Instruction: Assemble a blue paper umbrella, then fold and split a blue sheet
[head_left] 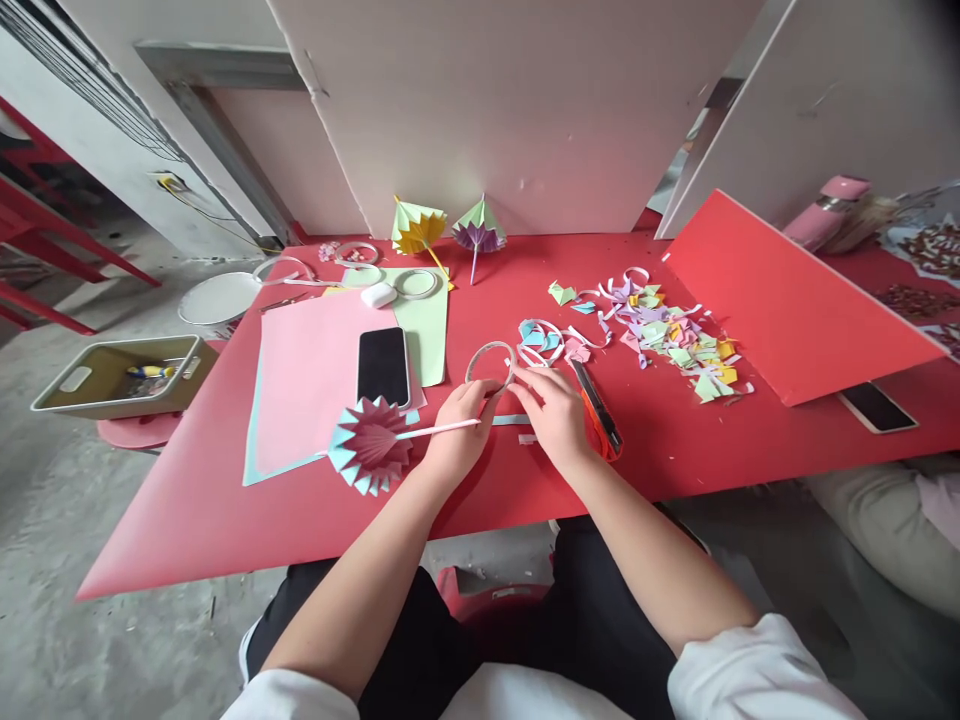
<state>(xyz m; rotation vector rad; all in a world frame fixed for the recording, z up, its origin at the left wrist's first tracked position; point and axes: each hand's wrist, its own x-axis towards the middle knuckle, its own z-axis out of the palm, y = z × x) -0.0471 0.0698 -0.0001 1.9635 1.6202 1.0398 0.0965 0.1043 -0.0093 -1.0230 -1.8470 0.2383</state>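
Both hands meet above the red table (525, 470) at a roll of tape (491, 347), held upright by its lower edge. My left hand (463, 425) pinches the roll on the left; my right hand (553, 408) has its fingertips on the right side. A blue and pink folded paper umbrella (371, 445) lies left of my left hand, its white stick crossing that hand; I cannot tell whether the fingers grip it. A pale blue paper strip (511, 420) lies between the hands. Just right of my right hand is a black and orange utility knife (598, 408).
Pink paper sheets (307, 370) and a phone (383, 368) lie left. Two paper umbrellas (418, 230) stand at the back. Paper scraps (675, 335) cover the right, before a propped red board (795, 300). A basket (97, 380) sits beyond the left edge.
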